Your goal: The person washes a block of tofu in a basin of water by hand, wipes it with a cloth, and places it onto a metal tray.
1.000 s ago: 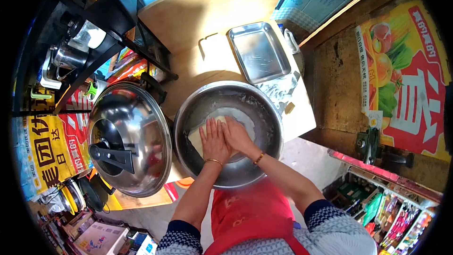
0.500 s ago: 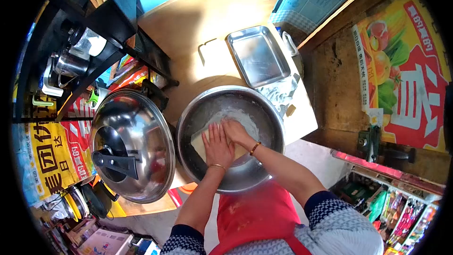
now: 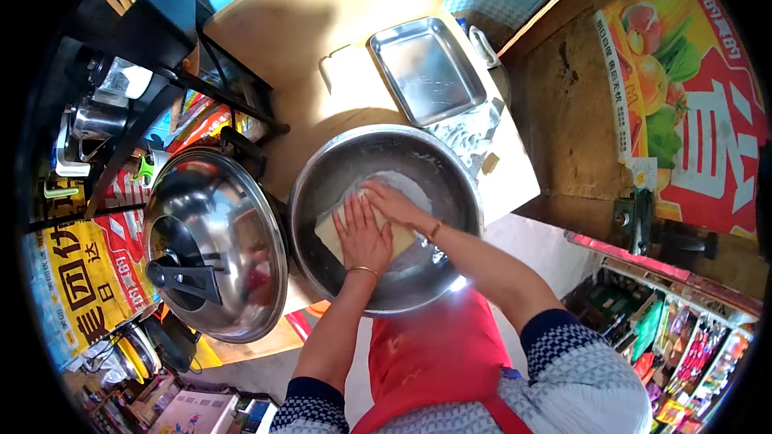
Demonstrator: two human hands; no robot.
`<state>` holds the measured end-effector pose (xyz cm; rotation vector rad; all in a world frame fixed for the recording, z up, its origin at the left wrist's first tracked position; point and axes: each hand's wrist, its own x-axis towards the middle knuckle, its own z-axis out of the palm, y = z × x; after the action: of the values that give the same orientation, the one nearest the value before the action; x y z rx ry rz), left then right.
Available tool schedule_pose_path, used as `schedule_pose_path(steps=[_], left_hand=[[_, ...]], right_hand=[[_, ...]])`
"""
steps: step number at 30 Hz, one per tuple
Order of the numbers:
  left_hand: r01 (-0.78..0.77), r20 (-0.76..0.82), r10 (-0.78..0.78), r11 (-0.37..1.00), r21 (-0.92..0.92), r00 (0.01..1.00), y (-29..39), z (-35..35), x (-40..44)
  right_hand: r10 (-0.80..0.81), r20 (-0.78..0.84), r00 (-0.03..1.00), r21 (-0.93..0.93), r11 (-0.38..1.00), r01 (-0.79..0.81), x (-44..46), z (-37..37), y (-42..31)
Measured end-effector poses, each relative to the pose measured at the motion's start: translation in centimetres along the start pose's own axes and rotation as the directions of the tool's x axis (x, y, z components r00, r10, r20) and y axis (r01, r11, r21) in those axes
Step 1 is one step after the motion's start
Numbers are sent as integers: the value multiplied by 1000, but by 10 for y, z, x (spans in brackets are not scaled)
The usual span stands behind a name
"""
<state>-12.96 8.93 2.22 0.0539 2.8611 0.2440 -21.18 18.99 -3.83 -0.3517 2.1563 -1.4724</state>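
Note:
A large steel bowl [image 3: 462, 217] stands at the front of the wooden table, with pale dough [image 3: 327, 233] and white flour inside it. My left hand [image 3: 363, 237] lies flat on the dough, fingers stretched out and pointing away from me. Just right of it, my right hand [image 3: 394, 205] also presses on the dough, its fingers angled left and extended; their tips lie beside or over the left fingertips. The palms hide part of the dough. Neither hand is wrapped round anything.
Left of the bowl leans a domed steel lid [image 3: 217, 245] with a black handle. Behind the bowl are a rectangular steel tray [image 3: 430, 72] and a crumpled plastic bag [image 3: 466, 130]. A black rack [image 3: 233, 100] holds kitchen items at the left. A printed board [image 3: 683, 104] is at the right.
The right hand has shifted left across the dough, its fingers now reaching further toward the left fingertips. The dough looks flatter and wider. The whole view has shifted slightly.

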Motion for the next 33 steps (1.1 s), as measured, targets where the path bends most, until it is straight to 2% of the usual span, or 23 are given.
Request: schedule_pose_path(steps=[1,2,4,5,7,8,10,11,13,14,16,20,22,23,25,26,28,29,31,32,33], left_hand=[[-4,-53,5,1000,21,999,0,2,0],[-11,-104,16,999,46,994,-1,4,0],[-12,-108,19,998,66,994,-1,3,3],[-4,-115,13,997,75,993,2,4,1],[-16,-118,28,995,101,993,0,4,-1],[-12,-131,26,994,110,991,2,4,0],[-13,-143,28,995,102,989,3,7,-1],[0,-169,16,996,92,985,3,8,0],[-15,-195,32,996,86,980,2,9,-2],[-26,-229,43,996,80,973,2,8,-1],[-28,-216,44,997,74,976,3,4,0],[-25,-153,35,997,67,988,1,6,0],[-29,-159,39,997,68,987,1,5,3],[-36,-152,46,997,70,987,2,6,0],[-41,-142,49,997,61,989,2,2,-2],[-50,-148,58,997,57,987,1,0,1],[-49,-153,58,997,62,987,1,2,3],[-54,-153,63,997,62,986,1,4,0],[-48,-144,59,996,81,988,1,5,0],[-48,-146,61,995,92,987,2,6,0],[-53,-143,67,994,97,987,3,7,2]], right_hand=[[41,217,975,54,997,-54,17,-7,0],[41,213,976,67,996,-57,26,-5,3],[47,308,950,9,999,-52,34,-4,10],[52,306,951,14,998,-59,27,-4,16],[-130,58,990,47,991,128,16,0,16],[-132,50,990,48,990,130,10,1,16],[44,-140,989,187,982,-18,-21,6,7],[48,-144,988,186,982,-21,-30,3,2],[148,-151,977,57,988,-140,-47,2,-7],[144,-158,977,57,989,-136,-56,2,-8],[205,-174,963,2,978,-208,-78,6,-8],[203,-224,953,82,979,-189,-102,14,-9],[58,-265,962,22,998,-54,-93,18,9],[67,-262,963,25,998,-63,-89,17,15],[17,-104,994,152,988,-1,-62,7,13],[11,-102,995,157,988,5,-49,4,13],[-127,-110,986,24,991,130,-25,4,18],[-123,-108,987,37,991,128,-12,4,20],[-95,122,988,2,995,95,13,2,17],[-93,119,989,14,996,92,22,2,12],[28,225,974,-119,993,-1,30,-4,-1]])
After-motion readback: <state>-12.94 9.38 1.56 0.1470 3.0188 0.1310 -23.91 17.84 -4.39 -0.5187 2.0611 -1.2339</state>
